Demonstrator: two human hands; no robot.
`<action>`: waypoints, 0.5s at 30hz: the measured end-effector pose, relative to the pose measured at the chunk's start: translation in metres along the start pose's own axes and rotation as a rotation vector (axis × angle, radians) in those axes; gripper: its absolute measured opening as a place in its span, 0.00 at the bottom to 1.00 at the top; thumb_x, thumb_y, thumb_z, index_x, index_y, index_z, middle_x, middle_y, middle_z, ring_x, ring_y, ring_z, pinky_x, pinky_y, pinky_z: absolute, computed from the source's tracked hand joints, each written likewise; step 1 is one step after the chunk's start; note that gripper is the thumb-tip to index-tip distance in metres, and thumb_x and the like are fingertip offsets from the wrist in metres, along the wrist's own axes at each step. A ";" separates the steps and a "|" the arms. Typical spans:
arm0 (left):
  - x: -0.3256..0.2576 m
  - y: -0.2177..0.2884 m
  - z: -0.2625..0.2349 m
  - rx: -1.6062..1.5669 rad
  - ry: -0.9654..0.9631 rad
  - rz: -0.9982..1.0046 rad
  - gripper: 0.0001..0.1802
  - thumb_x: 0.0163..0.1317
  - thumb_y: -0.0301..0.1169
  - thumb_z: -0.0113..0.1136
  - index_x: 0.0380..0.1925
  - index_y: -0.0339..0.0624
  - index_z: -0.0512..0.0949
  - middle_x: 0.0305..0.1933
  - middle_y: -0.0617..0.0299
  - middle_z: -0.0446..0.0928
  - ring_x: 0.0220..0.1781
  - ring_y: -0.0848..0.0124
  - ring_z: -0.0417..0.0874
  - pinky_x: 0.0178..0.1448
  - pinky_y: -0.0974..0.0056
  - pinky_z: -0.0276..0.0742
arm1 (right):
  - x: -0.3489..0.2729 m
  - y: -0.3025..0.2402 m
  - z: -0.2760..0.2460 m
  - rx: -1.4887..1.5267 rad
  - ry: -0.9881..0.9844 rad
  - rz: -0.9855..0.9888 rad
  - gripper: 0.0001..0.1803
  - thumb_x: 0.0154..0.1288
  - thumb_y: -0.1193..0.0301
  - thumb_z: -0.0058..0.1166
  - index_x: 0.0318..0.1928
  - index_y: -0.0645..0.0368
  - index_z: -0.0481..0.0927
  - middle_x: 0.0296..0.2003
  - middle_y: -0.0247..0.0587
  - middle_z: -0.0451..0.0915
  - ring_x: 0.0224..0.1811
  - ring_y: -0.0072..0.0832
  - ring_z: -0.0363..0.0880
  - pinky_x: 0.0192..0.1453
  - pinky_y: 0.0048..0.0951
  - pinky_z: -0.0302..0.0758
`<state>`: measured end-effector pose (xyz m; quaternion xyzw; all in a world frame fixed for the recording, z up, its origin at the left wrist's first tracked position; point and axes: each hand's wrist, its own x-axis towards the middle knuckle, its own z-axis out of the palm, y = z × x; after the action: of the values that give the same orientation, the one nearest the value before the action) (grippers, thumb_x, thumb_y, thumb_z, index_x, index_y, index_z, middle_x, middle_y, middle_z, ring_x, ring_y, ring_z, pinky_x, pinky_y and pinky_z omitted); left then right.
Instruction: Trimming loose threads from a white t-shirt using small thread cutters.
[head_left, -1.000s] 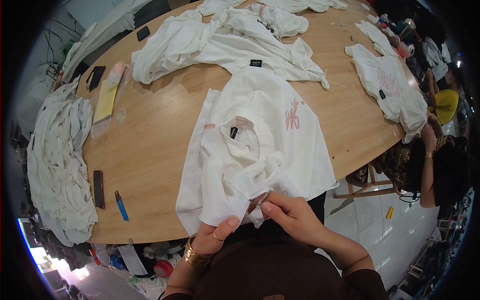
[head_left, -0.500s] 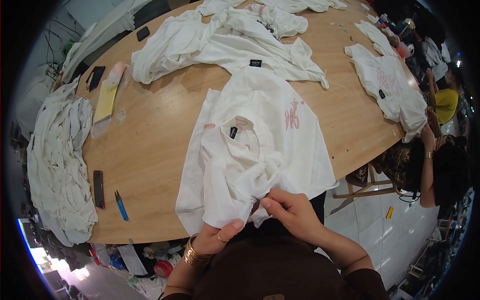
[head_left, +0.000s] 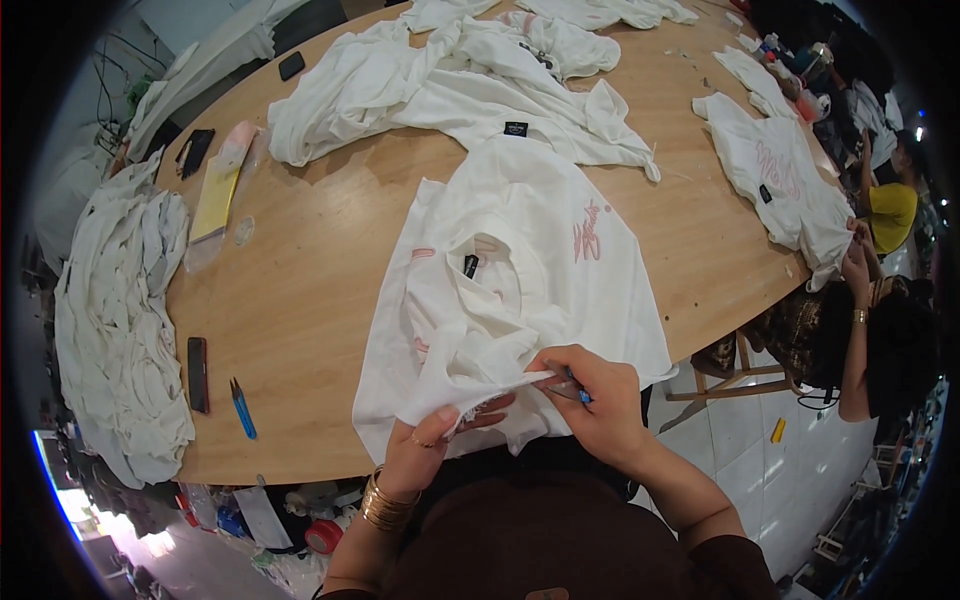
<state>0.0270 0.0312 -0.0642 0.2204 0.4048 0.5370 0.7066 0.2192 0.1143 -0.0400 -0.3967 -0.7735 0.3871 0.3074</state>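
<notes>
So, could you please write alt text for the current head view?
A left hand and right hand hold a white garment by its edge at a wooden table; the right also holds a partly hidden blue tool. White cloth is heaped at left.

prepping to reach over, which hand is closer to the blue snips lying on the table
Left. The left hand, gripping the white shirt, is to the right of the blue snips. The right hand, also on the shirt, is farther right.
</notes>
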 end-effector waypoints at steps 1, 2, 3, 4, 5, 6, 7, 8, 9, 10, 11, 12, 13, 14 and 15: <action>0.002 0.001 -0.001 0.033 -0.018 -0.068 0.30 0.61 0.31 0.48 0.62 0.34 0.54 0.58 0.48 0.67 0.55 0.54 0.74 0.56 0.53 0.73 | -0.002 0.001 0.002 0.054 -0.018 0.010 0.20 0.43 0.84 0.55 0.41 0.57 0.74 0.30 0.36 0.78 0.26 0.32 0.78 0.28 0.25 0.73; 0.004 0.000 -0.001 0.031 -0.017 -0.068 0.30 0.61 0.31 0.48 0.62 0.34 0.54 0.58 0.48 0.67 0.55 0.54 0.74 0.56 0.53 0.73 | -0.002 0.001 0.003 0.054 -0.019 0.010 0.20 0.43 0.84 0.55 0.41 0.57 0.74 0.30 0.36 0.78 0.26 0.32 0.78 0.28 0.25 0.73; 0.006 0.000 0.000 0.003 -0.022 -0.116 0.29 0.62 0.33 0.49 0.61 0.34 0.56 0.56 0.49 0.69 0.51 0.54 0.76 0.52 0.54 0.76 | -0.003 0.001 0.004 0.041 -0.043 -0.018 0.20 0.44 0.83 0.55 0.42 0.57 0.74 0.30 0.36 0.78 0.26 0.32 0.78 0.28 0.25 0.73; 0.008 -0.001 0.001 -0.026 -0.027 -0.165 0.27 0.63 0.34 0.49 0.59 0.34 0.58 0.54 0.49 0.70 0.48 0.54 0.78 0.47 0.54 0.80 | -0.004 0.001 0.005 0.028 -0.066 -0.046 0.19 0.45 0.82 0.55 0.42 0.57 0.74 0.30 0.36 0.78 0.26 0.32 0.78 0.28 0.25 0.73; 0.010 -0.002 0.003 -0.027 -0.026 -0.163 0.27 0.63 0.34 0.49 0.59 0.34 0.58 0.54 0.49 0.70 0.48 0.54 0.78 0.47 0.54 0.80 | -0.004 0.000 0.006 0.028 -0.068 -0.048 0.19 0.45 0.82 0.55 0.42 0.57 0.74 0.30 0.36 0.78 0.26 0.32 0.78 0.28 0.25 0.73; 0.012 -0.003 0.005 -0.056 -0.035 -0.125 0.27 0.63 0.34 0.50 0.59 0.35 0.58 0.53 0.49 0.71 0.47 0.56 0.79 0.46 0.55 0.81 | -0.004 -0.002 0.006 0.018 -0.076 -0.047 0.18 0.46 0.82 0.56 0.42 0.57 0.75 0.30 0.37 0.78 0.27 0.32 0.79 0.28 0.26 0.73; 0.013 -0.004 0.006 -0.084 -0.044 -0.088 0.26 0.63 0.34 0.51 0.59 0.35 0.58 0.51 0.50 0.72 0.46 0.57 0.79 0.45 0.56 0.81 | -0.004 -0.004 0.006 0.008 -0.082 -0.046 0.17 0.47 0.81 0.56 0.41 0.58 0.75 0.30 0.37 0.78 0.27 0.33 0.79 0.29 0.26 0.74; 0.013 -0.005 0.007 -0.086 -0.045 -0.085 0.26 0.63 0.34 0.51 0.59 0.35 0.58 0.51 0.50 0.72 0.46 0.57 0.79 0.45 0.56 0.81 | -0.003 -0.005 0.004 0.006 -0.084 -0.048 0.17 0.47 0.81 0.56 0.41 0.58 0.75 0.30 0.37 0.78 0.27 0.33 0.79 0.29 0.26 0.74; 0.013 -0.006 0.008 -0.013 -0.001 -0.049 0.27 0.63 0.33 0.51 0.59 0.36 0.58 0.51 0.50 0.72 0.45 0.58 0.79 0.45 0.55 0.81 | -0.002 -0.005 0.001 0.036 -0.065 0.003 0.15 0.49 0.79 0.57 0.41 0.59 0.75 0.29 0.38 0.78 0.26 0.31 0.78 0.29 0.25 0.73; 0.014 -0.006 0.008 0.060 0.044 -0.013 0.27 0.63 0.31 0.52 0.59 0.36 0.57 0.51 0.50 0.72 0.44 0.59 0.79 0.45 0.55 0.82 | -0.001 -0.005 -0.002 0.066 -0.047 0.053 0.13 0.51 0.78 0.58 0.40 0.60 0.76 0.28 0.39 0.78 0.25 0.29 0.77 0.29 0.25 0.72; 0.012 -0.003 0.009 0.060 0.042 -0.013 0.27 0.63 0.31 0.52 0.59 0.36 0.57 0.51 0.50 0.72 0.44 0.59 0.79 0.45 0.55 0.82 | -0.002 -0.004 -0.003 0.065 -0.045 0.053 0.13 0.51 0.78 0.58 0.40 0.60 0.76 0.28 0.39 0.78 0.25 0.29 0.77 0.29 0.25 0.72; 0.008 0.002 0.011 0.084 0.012 -0.010 0.27 0.63 0.30 0.52 0.60 0.35 0.56 0.52 0.50 0.71 0.46 0.59 0.78 0.45 0.55 0.82 | -0.002 -0.003 -0.005 0.153 -0.059 0.176 0.11 0.53 0.76 0.58 0.39 0.60 0.76 0.27 0.40 0.78 0.24 0.27 0.75 0.29 0.23 0.71; 0.005 0.007 0.014 0.108 -0.017 -0.008 0.28 0.63 0.29 0.52 0.60 0.35 0.55 0.53 0.49 0.70 0.48 0.58 0.78 0.45 0.56 0.82 | -0.002 -0.002 -0.006 0.242 -0.073 0.299 0.10 0.55 0.75 0.58 0.38 0.61 0.77 0.26 0.40 0.78 0.23 0.25 0.74 0.29 0.22 0.70; 0.003 0.011 0.018 0.109 -0.017 -0.009 0.28 0.63 0.29 0.52 0.60 0.35 0.55 0.53 0.49 0.70 0.48 0.58 0.78 0.45 0.56 0.82 | -0.001 -0.003 -0.006 0.242 -0.072 0.300 0.10 0.55 0.75 0.58 0.38 0.61 0.77 0.26 0.40 0.78 0.23 0.25 0.74 0.29 0.22 0.70; 0.001 0.015 0.022 0.058 -0.022 -0.016 0.28 0.63 0.29 0.51 0.60 0.34 0.55 0.54 0.48 0.69 0.51 0.57 0.76 0.48 0.56 0.81 | 0.000 -0.004 -0.007 0.244 -0.097 0.329 0.10 0.56 0.73 0.58 0.38 0.62 0.77 0.25 0.40 0.78 0.23 0.23 0.72 0.29 0.21 0.69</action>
<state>0.0363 0.0400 -0.0409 0.2435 0.4140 0.5170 0.7086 0.2234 0.1151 -0.0329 -0.4585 -0.6595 0.5417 0.2479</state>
